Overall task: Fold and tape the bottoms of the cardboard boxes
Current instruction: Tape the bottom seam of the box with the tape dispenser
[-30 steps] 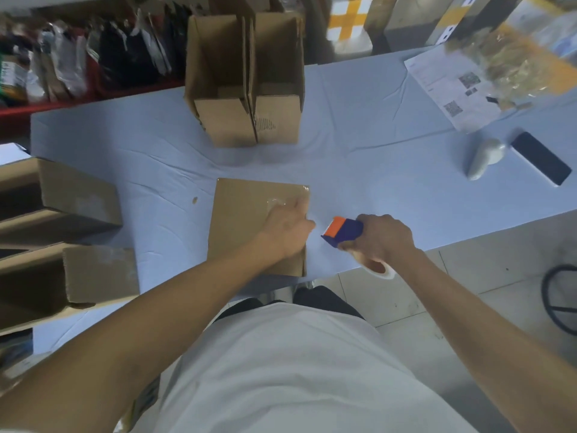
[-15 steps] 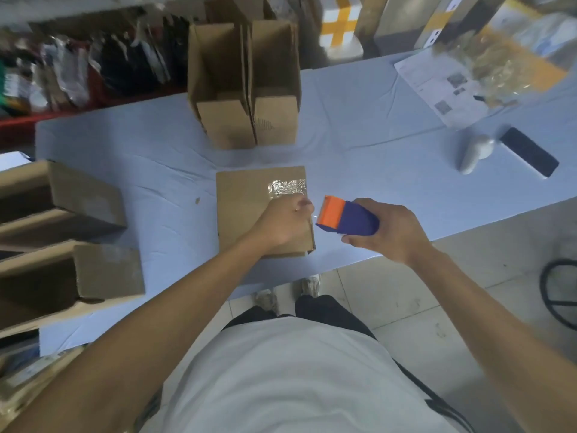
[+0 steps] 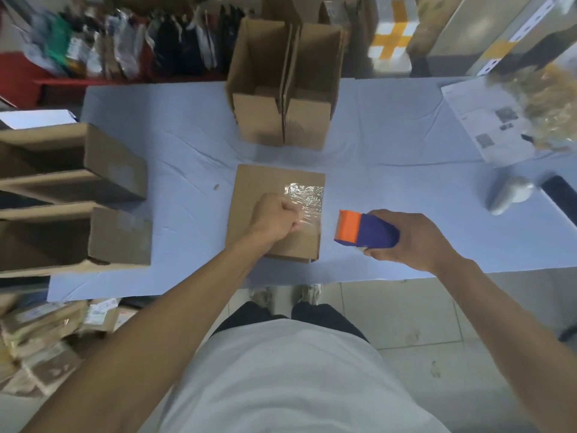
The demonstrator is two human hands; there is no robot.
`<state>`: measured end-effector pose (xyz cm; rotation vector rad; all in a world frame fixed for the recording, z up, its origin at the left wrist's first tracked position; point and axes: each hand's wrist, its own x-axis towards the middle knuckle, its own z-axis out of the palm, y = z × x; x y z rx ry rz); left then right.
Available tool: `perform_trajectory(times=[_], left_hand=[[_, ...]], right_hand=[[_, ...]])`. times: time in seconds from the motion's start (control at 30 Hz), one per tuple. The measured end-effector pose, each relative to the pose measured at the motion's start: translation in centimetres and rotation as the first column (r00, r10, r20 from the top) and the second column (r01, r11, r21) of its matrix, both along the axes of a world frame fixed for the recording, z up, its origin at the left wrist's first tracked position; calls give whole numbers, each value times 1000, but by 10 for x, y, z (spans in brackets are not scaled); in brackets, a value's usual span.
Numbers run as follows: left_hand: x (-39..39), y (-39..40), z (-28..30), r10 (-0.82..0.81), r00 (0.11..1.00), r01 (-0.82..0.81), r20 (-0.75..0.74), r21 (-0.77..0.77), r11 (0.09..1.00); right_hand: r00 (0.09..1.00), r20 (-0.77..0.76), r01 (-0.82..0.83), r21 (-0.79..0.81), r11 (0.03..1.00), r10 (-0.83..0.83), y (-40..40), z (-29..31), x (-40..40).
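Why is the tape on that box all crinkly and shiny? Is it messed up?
It does look odd. The clear tape on the box by the left hand is wrinkled and bunched instead of flat. The right hand holds the tape dispenser off to the side.

cardboard boxes [image 3: 274, 214]: 5 | tape dispenser [image 3: 365, 229]: 1 | hands [image 3: 274, 214]: 2 | paper sheets [image 3: 487, 120]: perhaps 1

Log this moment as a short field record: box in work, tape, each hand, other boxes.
box in work: cardboard box, bottom up, near table edge
tape: clear strip, wrinkled, along box's right side
left hand: fingers curled, on the tape
right hand: grips tape dispenser, off the box
other boxes: two open boxes behind; two on their sides at left
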<state>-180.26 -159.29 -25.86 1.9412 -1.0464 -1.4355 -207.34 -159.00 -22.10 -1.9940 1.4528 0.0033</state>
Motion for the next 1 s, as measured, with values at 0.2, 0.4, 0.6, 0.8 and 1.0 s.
perform_trajectory(times=[0.2, 0.4, 0.6, 0.8, 1.0], left_hand=[[9, -9, -10, -77, 978, 72, 194, 36, 997], [1, -4, -12, -189, 890, 217, 416, -20, 976], [1, -8, -2, -169, 909, 202, 381, -47, 978], [6, -11, -2, -105, 975, 115, 195, -41, 993], [4, -12, -2, -129, 948, 149, 291, -46, 988]], right_hand=[[996, -79, 30, 36, 999, -27, -9, -16, -14], [993, -114, 9, 41, 999, -4, -16, -26, -12], [997, -77, 25, 20, 999, -24, -23, -25, -12], [999, -40, 21, -3, 1000, -21, -31, -22, -15], [997, -70, 27, 11, 1000, -26, -41, -25, -11]])
